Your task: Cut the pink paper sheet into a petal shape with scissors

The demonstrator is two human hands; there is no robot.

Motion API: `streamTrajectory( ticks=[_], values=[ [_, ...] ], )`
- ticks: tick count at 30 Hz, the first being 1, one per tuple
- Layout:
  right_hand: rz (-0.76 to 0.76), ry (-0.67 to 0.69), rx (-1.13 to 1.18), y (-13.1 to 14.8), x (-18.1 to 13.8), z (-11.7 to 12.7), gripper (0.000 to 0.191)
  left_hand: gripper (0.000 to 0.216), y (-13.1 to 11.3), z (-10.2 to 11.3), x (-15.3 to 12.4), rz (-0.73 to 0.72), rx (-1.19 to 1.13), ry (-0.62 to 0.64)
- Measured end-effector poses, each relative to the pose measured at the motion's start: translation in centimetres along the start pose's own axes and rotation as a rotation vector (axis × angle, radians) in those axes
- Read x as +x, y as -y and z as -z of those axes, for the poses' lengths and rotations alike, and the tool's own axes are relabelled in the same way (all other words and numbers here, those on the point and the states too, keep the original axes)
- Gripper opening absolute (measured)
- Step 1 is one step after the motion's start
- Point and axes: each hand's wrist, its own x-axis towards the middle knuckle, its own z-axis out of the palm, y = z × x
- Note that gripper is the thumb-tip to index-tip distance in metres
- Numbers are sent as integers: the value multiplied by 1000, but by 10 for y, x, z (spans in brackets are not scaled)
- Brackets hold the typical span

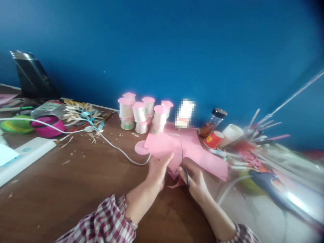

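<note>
My left hand (pixel 158 168) grips a sheet of pink paper (pixel 162 145), its thumb lying on top near the lower edge. In my right hand (pixel 194 179) is a pair of scissors (pixel 186 173), fingers closed round the handles. The blades point away from me at the right side of the held paper. Below the hands lie small pink offcuts (pixel 174 185). Under and behind the held sheet, more pink paper (pixel 207 162) is spread on the brown table. A round pink piece (pixel 141 147) lies at its left.
Several stacked paper cups (pixel 140 116) with pink tops stand by the blue wall. A jar (pixel 214 121), a red cup (pixel 214 139) and a glue gun (pixel 275 192) are at right. At left are a power strip (pixel 27 158), a white cable (pixel 121 153) and a magenta tape roll (pixel 47 126).
</note>
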Motion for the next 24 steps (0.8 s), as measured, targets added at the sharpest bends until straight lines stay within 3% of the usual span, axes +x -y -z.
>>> streamTrajectory(
  ticks=[17,24],
  values=[
    [-14,2,-58,-2,2,0,22,41,5,4,5,-20,0,20],
    [-18,2,23,-1,1,-1,23,41,5,4,5,-16,14,20]
  ],
)
